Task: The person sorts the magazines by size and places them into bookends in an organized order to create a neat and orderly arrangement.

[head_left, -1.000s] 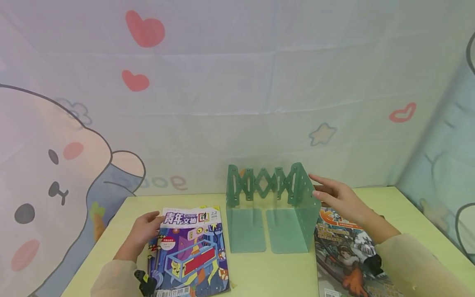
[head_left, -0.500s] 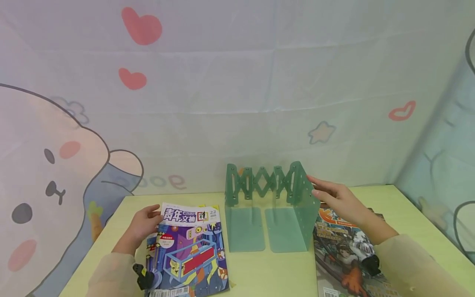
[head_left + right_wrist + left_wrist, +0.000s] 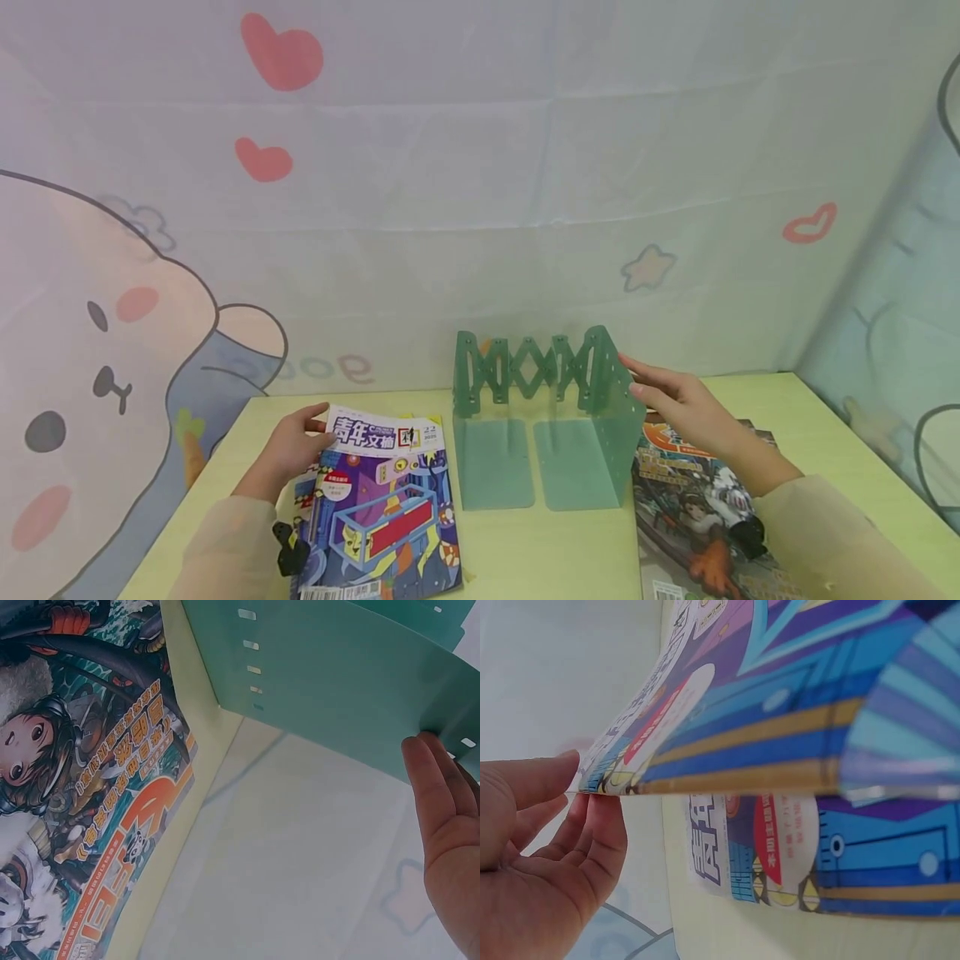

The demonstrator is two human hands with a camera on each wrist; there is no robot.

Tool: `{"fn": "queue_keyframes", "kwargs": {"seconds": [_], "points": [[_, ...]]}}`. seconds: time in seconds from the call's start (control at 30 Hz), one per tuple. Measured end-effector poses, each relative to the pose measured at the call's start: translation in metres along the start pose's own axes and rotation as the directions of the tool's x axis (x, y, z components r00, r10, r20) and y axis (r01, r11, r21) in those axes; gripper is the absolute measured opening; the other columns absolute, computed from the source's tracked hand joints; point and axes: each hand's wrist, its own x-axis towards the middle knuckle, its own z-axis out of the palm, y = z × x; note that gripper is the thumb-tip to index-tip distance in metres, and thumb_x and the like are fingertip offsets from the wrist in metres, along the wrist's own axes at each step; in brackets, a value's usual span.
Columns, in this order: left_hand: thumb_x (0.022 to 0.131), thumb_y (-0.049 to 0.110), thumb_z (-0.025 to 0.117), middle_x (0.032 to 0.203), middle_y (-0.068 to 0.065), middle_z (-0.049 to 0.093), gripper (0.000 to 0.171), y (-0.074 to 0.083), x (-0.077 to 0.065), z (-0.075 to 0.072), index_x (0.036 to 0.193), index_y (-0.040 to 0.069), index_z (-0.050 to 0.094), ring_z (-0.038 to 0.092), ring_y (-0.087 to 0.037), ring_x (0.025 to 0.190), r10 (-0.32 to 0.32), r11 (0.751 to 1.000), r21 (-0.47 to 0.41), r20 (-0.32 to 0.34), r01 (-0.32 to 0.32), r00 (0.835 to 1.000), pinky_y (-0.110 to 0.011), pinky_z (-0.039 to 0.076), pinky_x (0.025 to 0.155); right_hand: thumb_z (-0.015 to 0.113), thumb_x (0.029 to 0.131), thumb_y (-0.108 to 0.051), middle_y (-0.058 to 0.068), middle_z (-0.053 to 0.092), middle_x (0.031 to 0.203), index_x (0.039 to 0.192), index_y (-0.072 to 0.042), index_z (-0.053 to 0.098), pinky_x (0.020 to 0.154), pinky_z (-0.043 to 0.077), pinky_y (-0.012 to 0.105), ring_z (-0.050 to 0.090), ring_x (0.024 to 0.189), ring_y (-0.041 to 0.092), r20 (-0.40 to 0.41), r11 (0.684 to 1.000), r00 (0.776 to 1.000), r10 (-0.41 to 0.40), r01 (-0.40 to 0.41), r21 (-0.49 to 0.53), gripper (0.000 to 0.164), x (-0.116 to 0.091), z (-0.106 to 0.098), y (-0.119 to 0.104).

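Well, my left hand (image 3: 291,450) pinches the upper left corner of a purple magazine (image 3: 397,517), that edge raised above another magazine (image 3: 742,855) on the surface (image 3: 547,554), left of the green bookend (image 3: 624,442). My right hand (image 3: 688,410), fingers nearly straight, seems to touch the bookend's outer right side, fingertips partly hidden, with a dark magazine (image 3: 693,521) lying below my forearm.

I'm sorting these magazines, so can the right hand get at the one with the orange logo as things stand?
Likely yes. The right hand lightly touches the green expandable bookend, close to the orange-logo magazine, and nothing in the right wrist view seems to lie on that cover.
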Motion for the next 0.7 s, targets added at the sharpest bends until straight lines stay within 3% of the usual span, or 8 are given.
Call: {"fn": "queue_keyframes", "kwargs": {"seconds": [0.33,0.5,0.7], "points": [[0.089,0.003,0.052,0.105,-0.022,0.046,0.068,0.004,0.010,-0.002,0.149,0.002,0.021,0.057,-0.024,0.079,0.007,1.000,0.017,0.040,-0.008,0.999,-0.029,0.052,0.061,0.043,0.101,-0.029,0.024,0.027,0.152,0.150,-0.013,0.028,0.084,0.055,0.038,0.040,0.129,0.047,0.006,1.000,1.000,0.018,-0.018,0.016,0.053,0.001,0.001,0.001],[0.085,0.000,0.049,0.097,-0.019,0.047,0.068,0.005,0.013,-0.002,0.147,-0.002,0.023,0.056,-0.023,0.077,0.017,1.000,-0.008,0.075,-0.016,0.997,-0.029,0.051,0.060,0.043,0.101,-0.028,0.024,0.025,0.152,0.150,-0.013,0.028,0.085,0.055,0.038,0.038,0.130,0.047,0.008,1.000,1.000,0.020,-0.020,0.015,0.053,0.002,0.002,0.000],[0.087,0.002,0.052,0.095,-0.019,0.046,0.062,0.005,0.015,-0.002,0.143,-0.003,0.027,0.057,-0.024,0.078,0.024,0.999,-0.038,0.068,-0.021,0.997,-0.033,0.055,0.061,0.044,0.101,-0.029,0.024,0.026,0.152,0.149,-0.011,0.028,0.086,0.054,0.042,0.038,0.130,0.047,0.000,0.999,0.999,0.040,-0.040,0.003,0.054,0.003,0.004,-0.003]]}}
